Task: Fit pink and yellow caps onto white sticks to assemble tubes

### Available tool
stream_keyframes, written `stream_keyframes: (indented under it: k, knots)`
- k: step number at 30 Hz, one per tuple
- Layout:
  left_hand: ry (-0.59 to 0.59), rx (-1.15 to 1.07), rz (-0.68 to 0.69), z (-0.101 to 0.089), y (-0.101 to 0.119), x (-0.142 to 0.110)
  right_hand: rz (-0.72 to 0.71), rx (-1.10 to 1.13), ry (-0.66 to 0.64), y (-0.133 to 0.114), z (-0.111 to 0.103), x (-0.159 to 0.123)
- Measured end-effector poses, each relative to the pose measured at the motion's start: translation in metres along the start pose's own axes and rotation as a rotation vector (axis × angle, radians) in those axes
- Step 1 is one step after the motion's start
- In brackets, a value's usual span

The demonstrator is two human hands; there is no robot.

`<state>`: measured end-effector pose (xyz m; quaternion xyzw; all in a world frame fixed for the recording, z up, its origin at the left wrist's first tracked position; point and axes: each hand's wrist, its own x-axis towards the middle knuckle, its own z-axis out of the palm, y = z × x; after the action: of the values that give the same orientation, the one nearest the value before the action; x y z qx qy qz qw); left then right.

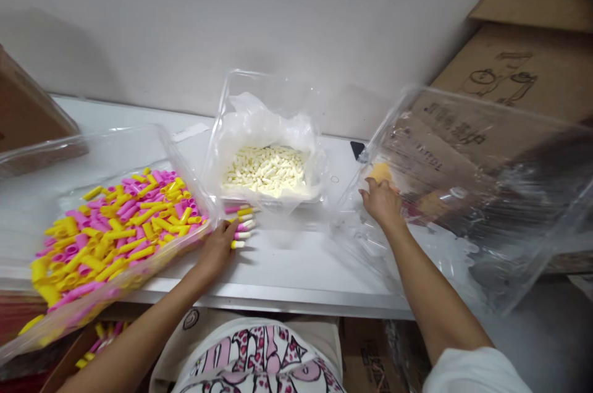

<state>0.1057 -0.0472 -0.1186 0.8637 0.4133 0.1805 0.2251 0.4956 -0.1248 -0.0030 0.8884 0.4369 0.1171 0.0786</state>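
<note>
My left hand (pixel 218 251) is closed around several pink and yellow tubes (pixel 243 227), which fan out to the right. White tips show at the ends of some of them. Just behind them, a clear box (pixel 222 133) lined with a plastic bag holds many short cream-white sticks (pixel 266 170). To the left, a clear bin (pixel 162 139) is heaped with loose pink and yellow tubes (pixel 115 229). Over the near left side of another clear bin (pixel 412 93), my right hand (pixel 383 202) has its thumb and forefinger apart, close to a yellow-orange piece (pixel 380 172).
Cardboard boxes (pixel 523 65) are stacked at the right, and another cardboard box (pixel 32 102) stands at the left edge. A small dark object (pixel 357 150) lies near the wall. Below the white table's front edge (pixel 296 301), more tubes (pixel 99 343) sit in a box.
</note>
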Motion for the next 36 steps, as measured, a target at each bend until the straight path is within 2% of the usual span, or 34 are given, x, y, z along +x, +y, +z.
stream_keyframes:
  k: [3, 6, 9, 12, 17, 21, 23, 26, 28, 29, 31, 33, 36]
  knots:
    - [0.02, -0.004, 0.027, -0.003, 0.004, -0.002, 0.029, -0.047, -0.057, -0.004, -0.003, 0.007]
    - [0.002, 0.001, 0.041, -0.009, 0.008, -0.005, -0.002, -0.066, -0.145, -0.004, -0.007, 0.009]
    - [-0.026, 0.007, 0.046, -0.011, 0.01, -0.008, -0.08, -0.078, -0.22, -0.004, -0.008, 0.002]
    - [-0.046, -0.025, 0.047, -0.008, 0.01, -0.01, -0.13, -0.095, -0.226, -0.009, -0.006, -0.011]
    - [0.02, -0.306, 0.073, -0.009, 0.019, -0.01, -0.163, -0.075, -0.201, -0.02, 0.001, -0.024]
    - [-0.016, -0.511, -0.041, -0.023, 0.031, -0.011, -0.165, -0.035, -0.177, -0.016, -0.012, -0.023]
    - [-0.078, -0.613, -0.108, -0.031, 0.036, -0.013, -0.117, 0.118, -0.071, -0.013, -0.027, -0.029]
    - [-0.189, -0.692, -0.196, -0.041, 0.046, -0.016, -0.107, 0.731, 0.073, -0.025, -0.052, -0.055]
    - [-0.227, -0.688, -0.192, -0.045, 0.055, -0.018, -0.28, 1.112, -0.037, -0.046, -0.063, -0.08]
    - [-0.232, -0.688, -0.168, -0.047, 0.059, -0.018, -0.377, 1.201, -0.12, -0.059, -0.066, -0.093]
    - [-0.246, -0.719, -0.1, -0.051, 0.068, -0.019, -0.505, 1.269, -0.239, -0.083, -0.068, -0.113]
    - [-0.285, -0.771, -0.039, -0.056, 0.075, -0.019, -0.553, 1.278, -0.294, -0.101, -0.067, -0.124]
    - [-0.333, -0.792, -0.002, -0.066, 0.081, -0.018, -0.648, 1.271, -0.344, -0.111, -0.065, -0.13]
